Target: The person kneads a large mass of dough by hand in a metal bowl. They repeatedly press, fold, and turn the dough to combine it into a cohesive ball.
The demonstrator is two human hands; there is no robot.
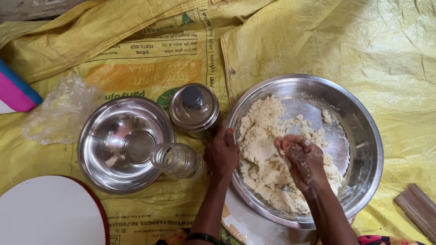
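While the pale, crumbly flour dough (pixel 266 156) sits heaped in the left and lower part of the wide, round steel mixing bowl (pixel 362 123), it looks only partly worked: loose crumbs and ragged lumps, nothing yet pulled into one smooth ball. Bare shiny metal shows beyond the fingertips, on the far side of the bowl, with a stray crumb or two. Right hand (pixel 304 161) is in the mix, fingers (pixel 293 144) curled and clenched on a pinch of dough, flour caked on them. Left hand (pixel 221 153) grips the near rim, fingers (pixel 227 137) hooked over the edge, steadying the bowl. Plenty of kneading left, by the look of it.

Just outside the left hand's fingers lies a clear glass tumbler (pixel 175 160) on its side, mouth toward a smaller, empty round steel bowl (pixel 124 144). Just beyond those fingers stands a lidded steel canister with a dark knob (pixel 194 107). Farther out: a crumpled clear plastic bag (pixel 61 109), a round white board with a red edge (pixel 46 215), and, well off past the right hand, a flat wooden slat (pixel 433 221). All on a yellow woven sack sheet (pixel 430 65) spread on the floor.
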